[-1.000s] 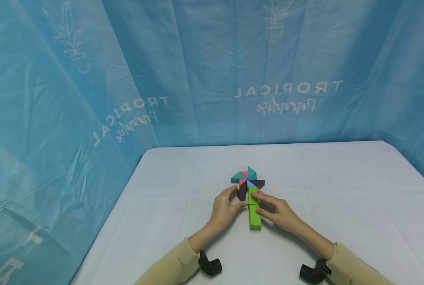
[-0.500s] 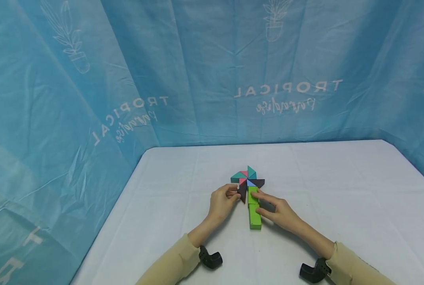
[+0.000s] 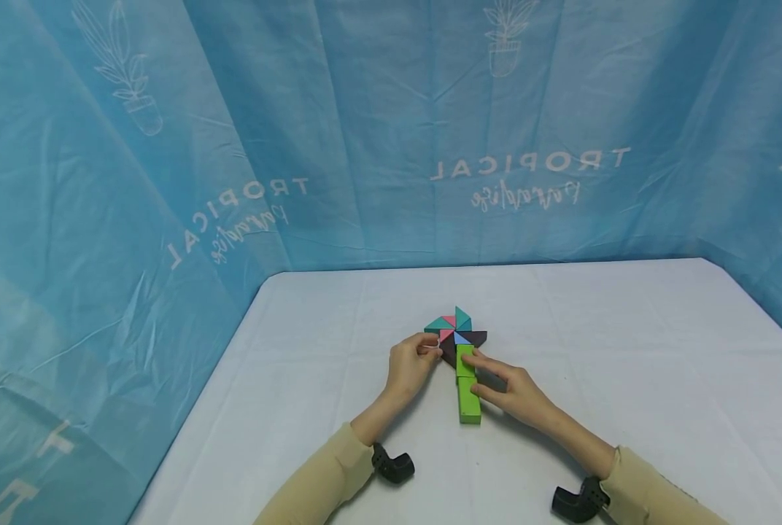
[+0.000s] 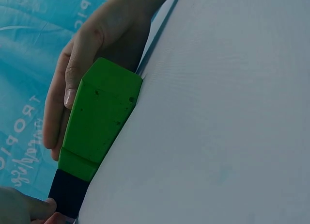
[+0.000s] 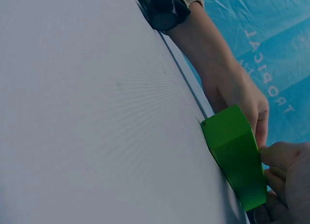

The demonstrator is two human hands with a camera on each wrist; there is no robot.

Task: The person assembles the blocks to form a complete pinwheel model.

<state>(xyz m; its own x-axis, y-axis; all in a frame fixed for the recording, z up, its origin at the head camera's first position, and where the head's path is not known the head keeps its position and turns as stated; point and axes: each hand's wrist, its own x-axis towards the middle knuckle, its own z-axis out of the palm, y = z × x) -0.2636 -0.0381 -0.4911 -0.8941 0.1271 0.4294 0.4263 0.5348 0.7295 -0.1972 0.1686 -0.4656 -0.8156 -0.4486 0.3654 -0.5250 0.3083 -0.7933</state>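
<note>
A pinwheel of small triangular blocks (image 3: 464, 316) in teal, pink, blue and dark brown lies on the white cloth in the head view. Below it, two green rectangular blocks (image 3: 469, 405) form a column. My left hand (image 3: 405, 370) pinches the left side of a dark triangular block (image 3: 448, 351) that leans against the column's upper left. In the left wrist view, the thumb presses the dark block's end (image 4: 69, 191). My right hand (image 3: 517, 392) rests its index finger and thumb against the right side of the green blocks. Some pinwheel edges are hidden by fingers.
The white-covered table (image 3: 627, 364) spreads around the blocks. Behind it and to the sides hangs a blue printed curtain (image 3: 391, 146). Black wrist devices (image 3: 393, 465) sit near both sleeves.
The dark block turned so its lower point swung right to the green column. My left hand shifted slightly upward, its thumb rising toward the index finger. The right hand stayed in place.
</note>
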